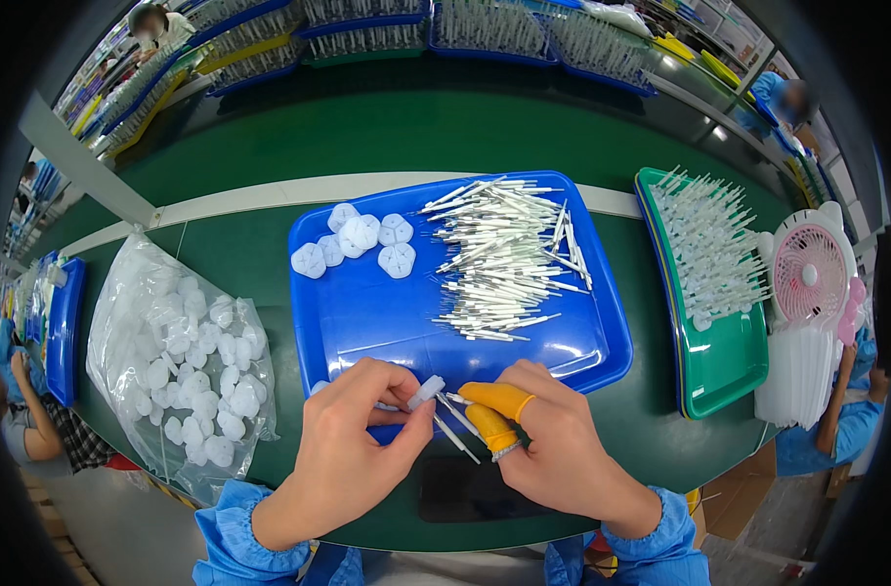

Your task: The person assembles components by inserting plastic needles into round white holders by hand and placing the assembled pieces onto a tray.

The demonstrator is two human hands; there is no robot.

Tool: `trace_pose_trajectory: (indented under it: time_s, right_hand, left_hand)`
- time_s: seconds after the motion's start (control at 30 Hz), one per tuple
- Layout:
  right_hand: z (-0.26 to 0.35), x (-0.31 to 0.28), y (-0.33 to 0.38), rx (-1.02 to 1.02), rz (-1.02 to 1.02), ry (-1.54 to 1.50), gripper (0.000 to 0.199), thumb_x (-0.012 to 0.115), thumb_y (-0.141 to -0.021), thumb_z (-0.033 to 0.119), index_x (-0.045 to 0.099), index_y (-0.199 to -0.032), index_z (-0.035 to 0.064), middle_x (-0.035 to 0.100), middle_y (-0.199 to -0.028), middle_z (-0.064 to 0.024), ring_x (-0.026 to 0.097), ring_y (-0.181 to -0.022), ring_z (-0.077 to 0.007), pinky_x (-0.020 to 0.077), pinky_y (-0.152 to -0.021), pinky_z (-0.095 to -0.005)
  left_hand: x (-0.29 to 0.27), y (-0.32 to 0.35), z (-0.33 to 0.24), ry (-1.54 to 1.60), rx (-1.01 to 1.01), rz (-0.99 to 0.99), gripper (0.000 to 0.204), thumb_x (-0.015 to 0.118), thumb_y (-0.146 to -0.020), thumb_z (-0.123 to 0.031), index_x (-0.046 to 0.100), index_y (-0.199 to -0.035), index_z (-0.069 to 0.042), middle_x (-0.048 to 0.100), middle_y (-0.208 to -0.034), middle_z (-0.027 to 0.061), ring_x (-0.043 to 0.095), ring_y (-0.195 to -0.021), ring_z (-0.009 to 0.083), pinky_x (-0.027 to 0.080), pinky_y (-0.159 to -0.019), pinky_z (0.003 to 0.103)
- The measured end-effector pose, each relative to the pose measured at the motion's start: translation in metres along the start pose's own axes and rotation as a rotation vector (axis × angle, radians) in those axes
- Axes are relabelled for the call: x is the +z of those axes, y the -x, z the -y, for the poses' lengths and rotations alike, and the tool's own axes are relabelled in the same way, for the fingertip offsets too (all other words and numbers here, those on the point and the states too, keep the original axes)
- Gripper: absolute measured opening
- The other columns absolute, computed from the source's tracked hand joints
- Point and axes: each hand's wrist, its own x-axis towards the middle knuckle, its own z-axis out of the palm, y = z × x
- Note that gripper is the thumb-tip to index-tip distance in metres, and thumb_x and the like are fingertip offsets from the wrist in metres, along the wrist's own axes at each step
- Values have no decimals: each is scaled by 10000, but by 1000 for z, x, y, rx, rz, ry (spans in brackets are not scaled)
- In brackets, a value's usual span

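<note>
My left hand [353, 454] pinches a small translucent white plastic disc [426, 392] on edge between thumb and fingers. Close beside it, my right hand [568, 444] wears yellow finger cots [494, 398] on thumb and index finger. Its fingers are closed around a few thin white sticks [456, 437], their tips reaching toward the disc; whether one is inside it I cannot tell. Beyond both hands lies a blue tray [377, 327]. A heap of similar sticks [494, 259] fills its right part, and several lobed white discs [359, 235] lie at its upper left.
A clear bag [133, 293] of white discs lies left. Right stand a green tray [724, 381] of upright assembled pieces, a pink-and-white fan [807, 269] and white plastic sleeves [802, 376]. A dark flat object [475, 493] rests near the front edge. Loaded trays [367, 44] line the back; other people sit at both sides.
</note>
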Motion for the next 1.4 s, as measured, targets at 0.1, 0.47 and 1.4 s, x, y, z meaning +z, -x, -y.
trace_pose_trajectory:
  time_s: [0.1,0.47,1.4]
  right_hand:
    - [-1,1,1,23,16,-19,382,675,-687,-127,723,-1066,-109,619,-936,-172,586,-844,-340,475,-740,-421]
    - [0,0,2,3,28,-43,331,681,-686,-109,700,-1014,-150,616,-961,-200,585,-857,-361,477,-760,-451]
    - [6,30,5,-16,-189,-105,368,664,-605,-151,736,-962,-96,609,-802,-152,578,-722,-334,467,-631,-419]
  left_hand:
    - [3,-2,3,26,-4,14,167,794,-885,43,665,-990,41,708,-936,88,756,-838,147,658,-720,293]
    - [2,-3,2,59,-43,35,161,792,-899,30,661,-993,42,710,-920,78,753,-842,135,651,-719,284]
    - [13,13,0,-182,220,-32,215,750,-860,38,679,-1063,32,635,-931,131,704,-707,265,566,-589,368]
